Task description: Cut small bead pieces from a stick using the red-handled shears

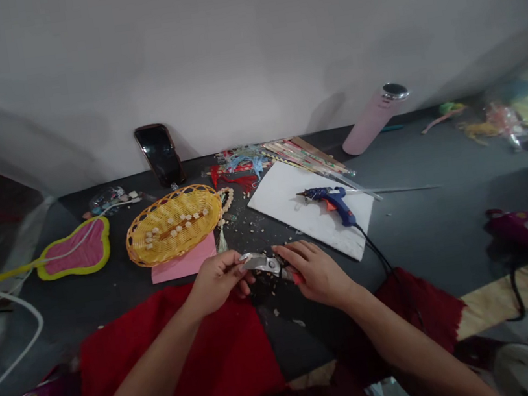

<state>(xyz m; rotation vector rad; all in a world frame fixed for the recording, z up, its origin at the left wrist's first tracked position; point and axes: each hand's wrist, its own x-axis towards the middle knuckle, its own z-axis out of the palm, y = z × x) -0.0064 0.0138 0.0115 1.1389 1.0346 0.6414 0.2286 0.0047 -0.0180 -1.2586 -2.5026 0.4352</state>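
My right hand (314, 273) grips the red handles of metal cutting pliers (266, 264) just above the dark table (425, 228). My left hand (217, 280) is pinched closed at the pliers' silver jaws, holding something too small to make out. Small pale bits lie scattered on the table around both hands. A yellow woven basket (143, 249) with a stick and pale beads in it sits just beyond my left hand, on a pink sheet (182, 265).
A blue glue gun (333, 201) lies on a white board (290, 211), its cord trailing toward me. A phone (159, 153) leans on the wall. A pink bottle (373, 118), sticks and tassels lie at the back, a pink fan (77, 250) at left, red cloth (227, 354) near me.
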